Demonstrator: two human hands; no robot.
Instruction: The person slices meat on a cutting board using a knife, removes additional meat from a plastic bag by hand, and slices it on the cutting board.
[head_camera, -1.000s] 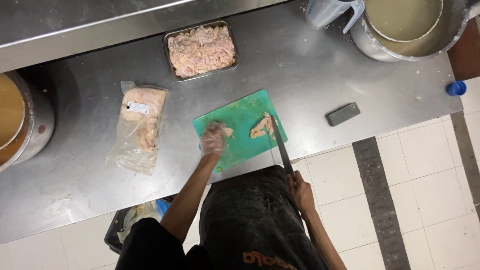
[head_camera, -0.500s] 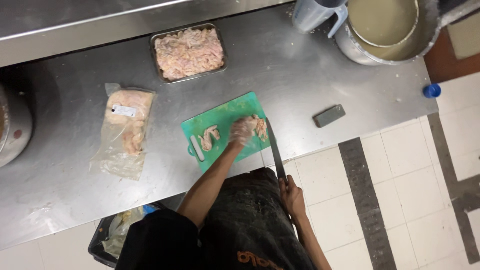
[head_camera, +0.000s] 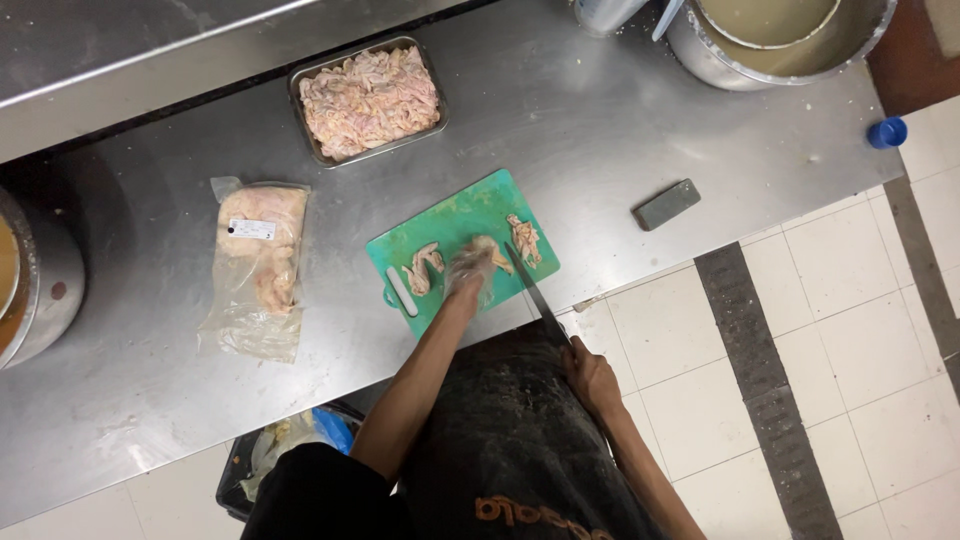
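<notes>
A green cutting board (head_camera: 455, 215) lies on the steel counter with pieces of raw chicken on it. My left hand (head_camera: 470, 270), in a clear plastic glove, presses down on a chicken piece at the board's middle. Another piece (head_camera: 424, 268) lies to its left and a third (head_camera: 525, 238) to its right. My right hand (head_camera: 590, 378) grips the handle of a long knife (head_camera: 535, 290), whose blade slants up onto the board beside the held piece.
A steel tray of cut raw chicken (head_camera: 369, 99) sits behind the board. A clear bag of chicken (head_camera: 257, 265) lies at the left. A dark sharpening stone (head_camera: 667, 204), a large pot (head_camera: 780, 40), a blue cap (head_camera: 887, 131) and a floor bin (head_camera: 285, 445) are around.
My left hand has shifted from the board's left to its middle, onto a chicken piece. The knife blade has come onto the board beside it.
</notes>
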